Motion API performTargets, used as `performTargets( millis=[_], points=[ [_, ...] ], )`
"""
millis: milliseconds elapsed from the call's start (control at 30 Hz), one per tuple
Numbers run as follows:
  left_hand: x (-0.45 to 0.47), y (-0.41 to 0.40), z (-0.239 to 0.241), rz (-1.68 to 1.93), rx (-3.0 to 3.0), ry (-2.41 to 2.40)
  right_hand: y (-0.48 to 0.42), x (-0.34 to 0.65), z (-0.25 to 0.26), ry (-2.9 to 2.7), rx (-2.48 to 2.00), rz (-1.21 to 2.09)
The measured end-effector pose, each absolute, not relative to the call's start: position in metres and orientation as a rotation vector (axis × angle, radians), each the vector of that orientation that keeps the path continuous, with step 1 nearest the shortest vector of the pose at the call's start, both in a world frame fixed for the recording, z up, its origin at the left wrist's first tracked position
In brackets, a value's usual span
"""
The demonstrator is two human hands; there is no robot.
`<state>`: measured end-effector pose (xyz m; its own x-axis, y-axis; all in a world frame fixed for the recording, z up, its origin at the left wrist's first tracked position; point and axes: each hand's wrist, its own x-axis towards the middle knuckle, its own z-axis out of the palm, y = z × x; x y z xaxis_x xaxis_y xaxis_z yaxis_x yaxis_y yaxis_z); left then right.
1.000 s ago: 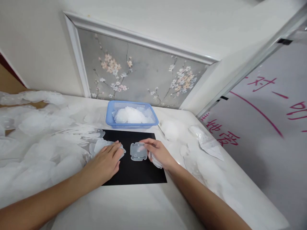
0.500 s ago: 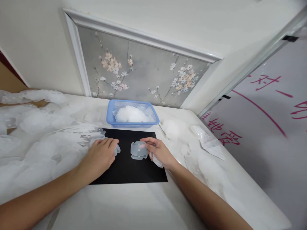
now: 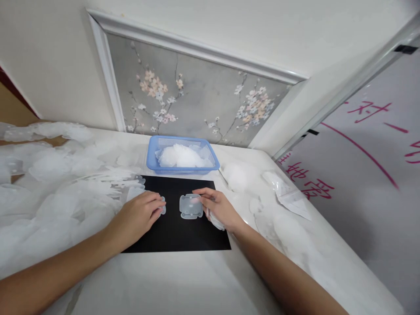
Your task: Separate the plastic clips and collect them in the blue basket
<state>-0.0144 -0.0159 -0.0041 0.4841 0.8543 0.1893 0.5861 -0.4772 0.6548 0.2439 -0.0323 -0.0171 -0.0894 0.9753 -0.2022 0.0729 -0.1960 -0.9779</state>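
The clear plastic piece (image 3: 189, 211) could slip from the right grip (image 3: 225, 212), being pinched only near one edge while spare pieces (image 3: 216, 222) crowd the palm; it sits mostly left of those fingertips, over the black sheet (image 3: 183, 238); the left grip (image 3: 141, 214) covers further pieces (image 3: 133, 192) (whether clamped, I can't tell from here).

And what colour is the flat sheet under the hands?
The sheet is plain black, best seen in the head view.
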Motion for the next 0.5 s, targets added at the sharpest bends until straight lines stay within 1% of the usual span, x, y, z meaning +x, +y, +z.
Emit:
performTargets(
  millis=[167,300,400,500],
  points=[
    [-0.013,-0.020,0.010,0.768,2.205,1.174,-0.031,0.244,-0.018,-1.226,-1.345,1.405],
    [-0.008,-0.035,0.023,0.886,2.071,0.985,-0.031,0.243,-0.019,-1.223,-1.346,1.386],
    [-0.001,-0.044,0.017,0.754,1.752,1.052,-0.031,0.243,-0.019,-1.206,-1.353,1.377],
    [0.004,-0.041,0.009,0.626,1.275,1.091,-0.032,0.242,-0.019,-1.202,-1.347,1.373]
  ],
)
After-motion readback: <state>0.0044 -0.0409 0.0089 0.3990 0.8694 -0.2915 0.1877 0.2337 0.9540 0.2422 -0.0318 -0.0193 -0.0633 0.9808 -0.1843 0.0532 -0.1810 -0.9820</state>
